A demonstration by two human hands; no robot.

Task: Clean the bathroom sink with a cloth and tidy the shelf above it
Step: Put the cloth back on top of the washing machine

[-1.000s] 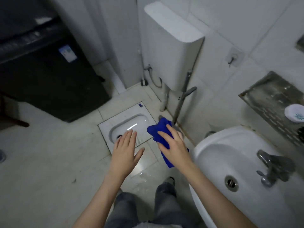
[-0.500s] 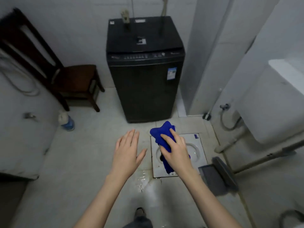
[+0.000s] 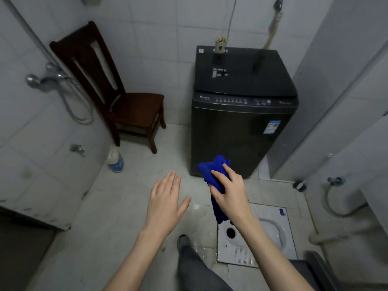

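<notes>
My right hand [image 3: 232, 193] is held out in front of me, shut on a bunched blue cloth [image 3: 213, 170] that sticks up past the fingers and hangs down below the palm. My left hand [image 3: 168, 201] floats beside it to the left, flat, fingers apart, holding nothing. Both hands hover in the air above the tiled floor. The sink and the shelf above it are out of view.
A black top-loading washing machine [image 3: 241, 114] stands ahead against the wall. A dark wooden chair [image 3: 126, 106] sits to its left, with a plastic bottle [image 3: 115, 160] on the floor nearby. A squat toilet [image 3: 266, 229] lies at lower right. Shower fittings [image 3: 50, 78] hang on the left wall.
The view has swung left, away from the sink and cistern, to the washing machine and chair. Both hands keep their pose, the right still gripping the cloth.
</notes>
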